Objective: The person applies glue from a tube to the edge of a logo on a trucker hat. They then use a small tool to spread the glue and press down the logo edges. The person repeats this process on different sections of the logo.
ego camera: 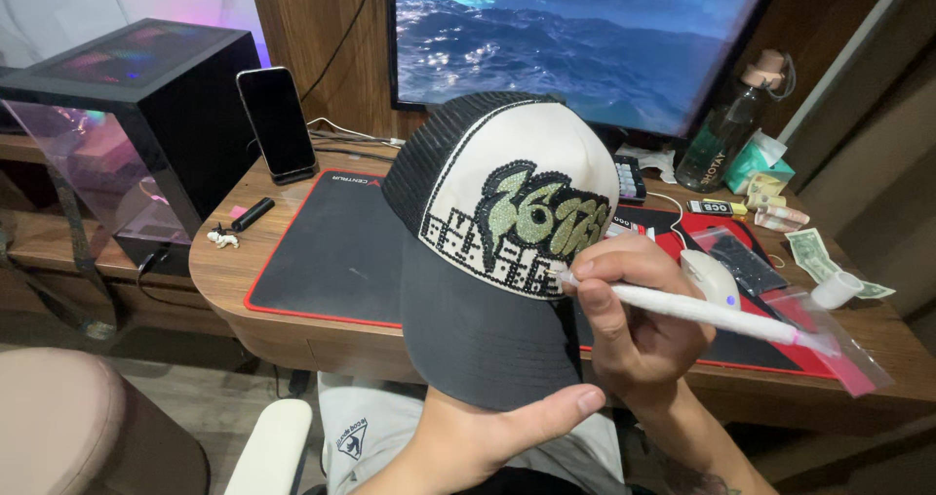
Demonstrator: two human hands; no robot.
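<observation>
A rounded wooden bench carries a black mat with a red edge, and a large monitor showing dark blue water stands behind the mat. Held up over the mat's middle is a cap with a cream front panel, black mesh back and dark brim, its front covered with green and black rhinestone patterns. The left hand supports the cap from below, thumb pressed against the brim's underside edge; its other fingers are hidden beneath the brim. The right hand is just right of the cap, its fingers pinching a white pen-like tool whose tip touches the rhinestone design's lower right edge. A white mouse sits on the mat behind that hand. Left of the mat a phone leans upright, a black lighter lies near it, and a glass-sided computer case stands further left. Right of the mat are a bottle and banknotes.
</observation>
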